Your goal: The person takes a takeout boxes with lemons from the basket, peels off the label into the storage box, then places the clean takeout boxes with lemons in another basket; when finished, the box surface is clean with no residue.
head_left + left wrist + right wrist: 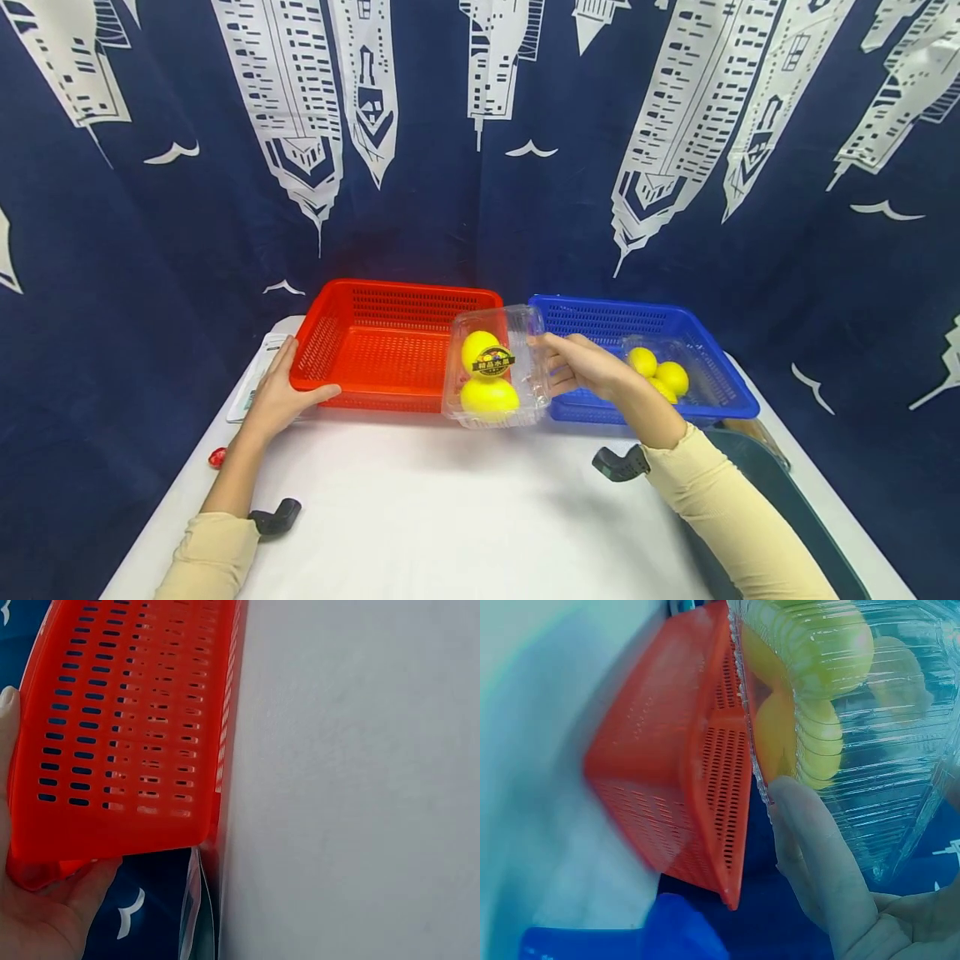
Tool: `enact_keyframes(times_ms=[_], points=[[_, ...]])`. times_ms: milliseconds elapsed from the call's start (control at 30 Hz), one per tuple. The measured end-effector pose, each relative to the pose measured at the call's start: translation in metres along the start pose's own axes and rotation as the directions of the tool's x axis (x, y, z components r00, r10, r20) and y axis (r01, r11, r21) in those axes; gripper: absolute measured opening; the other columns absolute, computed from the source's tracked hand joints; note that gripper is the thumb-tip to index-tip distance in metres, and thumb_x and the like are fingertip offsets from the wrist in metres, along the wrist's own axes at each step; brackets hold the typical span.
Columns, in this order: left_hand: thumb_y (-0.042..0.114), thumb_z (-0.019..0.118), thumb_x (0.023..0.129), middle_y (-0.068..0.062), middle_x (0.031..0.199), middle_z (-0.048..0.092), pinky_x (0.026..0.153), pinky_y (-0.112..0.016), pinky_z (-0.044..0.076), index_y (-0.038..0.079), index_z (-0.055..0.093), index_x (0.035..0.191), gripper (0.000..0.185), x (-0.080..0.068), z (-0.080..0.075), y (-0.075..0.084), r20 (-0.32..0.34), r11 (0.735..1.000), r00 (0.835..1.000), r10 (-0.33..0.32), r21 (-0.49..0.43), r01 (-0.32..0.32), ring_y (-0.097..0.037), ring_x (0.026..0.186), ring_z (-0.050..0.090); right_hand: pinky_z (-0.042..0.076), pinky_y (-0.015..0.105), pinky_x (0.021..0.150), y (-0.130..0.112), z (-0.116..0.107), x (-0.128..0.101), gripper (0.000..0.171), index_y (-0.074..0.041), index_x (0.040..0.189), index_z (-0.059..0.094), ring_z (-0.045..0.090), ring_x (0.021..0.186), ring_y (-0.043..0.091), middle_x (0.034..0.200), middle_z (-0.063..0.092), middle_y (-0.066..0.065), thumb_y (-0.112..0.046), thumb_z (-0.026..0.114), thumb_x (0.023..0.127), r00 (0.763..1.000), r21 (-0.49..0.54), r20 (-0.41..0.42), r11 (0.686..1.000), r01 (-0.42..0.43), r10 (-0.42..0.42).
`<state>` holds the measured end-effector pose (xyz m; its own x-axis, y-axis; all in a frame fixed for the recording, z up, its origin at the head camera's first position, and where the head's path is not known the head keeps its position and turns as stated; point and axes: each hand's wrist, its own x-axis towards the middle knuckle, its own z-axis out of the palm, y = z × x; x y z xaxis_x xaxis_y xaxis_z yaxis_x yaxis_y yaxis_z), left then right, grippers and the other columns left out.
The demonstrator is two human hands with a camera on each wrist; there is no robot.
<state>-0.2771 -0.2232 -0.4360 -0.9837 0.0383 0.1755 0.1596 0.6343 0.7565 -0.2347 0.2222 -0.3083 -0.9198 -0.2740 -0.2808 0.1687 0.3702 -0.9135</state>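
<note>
Clear ribbed clamshell box (495, 371) of yellow lemons (489, 396), black-labelled, pinched in right hand (581, 365); left hand (279, 398) grips red basket (382, 346).

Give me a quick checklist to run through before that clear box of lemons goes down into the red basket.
1. Right hand grips the clear box: ok, fingers wrap its edge.
2. Box lid closed: cannot tell for sure; the lemons sit inside.
3. Left hand steadies the red basket: ok, it holds the near left corner.
4. Room in the red basket: ok, its floor shows bare.
5. Box clear of the basket's rim: cannot tell; it is at the right rim.
6. Blue basket out of the way: ok, it sits to the right.
</note>
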Motion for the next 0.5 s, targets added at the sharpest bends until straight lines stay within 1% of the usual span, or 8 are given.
enact_keyframes(times_ms=[33,67,167,233,267,400,500], points=[[0.047,0.078,0.075,-0.015,0.165,0.009,0.112,-0.071,0.021,0.005,0.007,0.157,0.116,0.0,0.001,0.0,-0.001,1.0,1.0,0.001,0.002,-0.001,-0.047,0.145,0.02,0.062,0.035,0.075,0.004,0.0,-0.004,0.059,0.003,0.14,0.047,0.074,0.076,0.017,0.095,0.062,0.007,-0.036,0.047,0.096,1.0,-0.003,0.004,1.0,0.004,-0.004],[0.048,0.078,0.075,-0.016,0.164,0.009,0.112,-0.071,0.022,0.005,0.008,0.157,0.116,0.0,0.002,0.0,-0.004,1.0,1.0,0.002,0.005,-0.002,-0.047,0.145,0.02,0.062,0.035,0.075,0.009,-0.001,-0.007,0.059,0.002,0.142,0.045,0.074,0.077,0.016,0.102,0.062,0.011,-0.035,0.046,0.096,1.0,-0.01,0.009,1.0,0.011,-0.011],[0.049,0.078,0.075,-0.016,0.164,0.009,0.111,-0.072,0.022,0.004,0.008,0.156,0.116,0.0,0.003,0.0,-0.013,1.0,1.0,-0.002,0.015,0.002,-0.047,0.145,0.02,0.062,0.032,0.075,0.021,0.001,-0.017,0.059,0.0,0.145,0.043,0.073,0.077,0.015,0.122,0.058,0.023,-0.033,0.044,0.096,1.0,-0.021,0.009,1.0,0.017,-0.017],[0.048,0.078,0.075,-0.015,0.165,0.009,0.11,-0.073,0.022,0.004,0.008,0.156,0.116,-0.001,0.003,0.0,-0.018,1.0,1.0,-0.007,0.016,0.008,-0.048,0.145,0.02,0.062,0.031,0.075,0.028,0.002,-0.023,0.059,0.001,0.145,0.043,0.073,0.079,0.016,0.129,0.056,0.028,-0.034,0.044,0.097,1.0,-0.023,0.017,1.0,0.017,-0.017],[0.048,0.078,0.075,-0.015,0.165,0.008,0.11,-0.073,0.023,0.004,0.008,0.156,0.116,-0.001,0.003,0.0,-0.02,1.0,1.0,-0.01,0.015,0.01,-0.048,0.145,0.02,0.062,0.031,0.075,0.031,0.003,-0.026,0.06,0.003,0.143,0.044,0.074,0.08,0.016,0.129,0.057,0.028,-0.035,0.046,0.096,1.0,-0.021,0.018,1.0,0.012,-0.012],[0.051,0.077,0.075,-0.015,0.165,0.007,0.109,-0.073,0.023,0.003,0.008,0.156,0.117,-0.001,0.002,-0.001,-0.014,1.0,1.0,-0.012,0.016,0.012,-0.049,0.145,0.02,0.062,0.031,0.076,0.04,0.008,-0.037,0.062,0.009,0.136,0.048,0.075,0.082,0.02,0.118,0.065,0.025,-0.037,0.051,0.095,1.0,-0.003,0.027,1.0,-0.008,0.009],[0.049,0.077,0.076,-0.015,0.165,0.007,0.109,-0.073,0.024,0.003,0.007,0.156,0.116,-0.001,0.002,0.0,-0.011,1.0,1.0,-0.013,0.016,0.013,-0.049,0.145,0.02,0.062,0.032,0.077,0.046,0.009,-0.045,0.063,0.015,0.133,0.047,0.075,0.082,0.022,0.116,0.068,0.025,-0.036,0.051,0.096,0.998,0.01,0.055,1.0,0.008,-0.008]])
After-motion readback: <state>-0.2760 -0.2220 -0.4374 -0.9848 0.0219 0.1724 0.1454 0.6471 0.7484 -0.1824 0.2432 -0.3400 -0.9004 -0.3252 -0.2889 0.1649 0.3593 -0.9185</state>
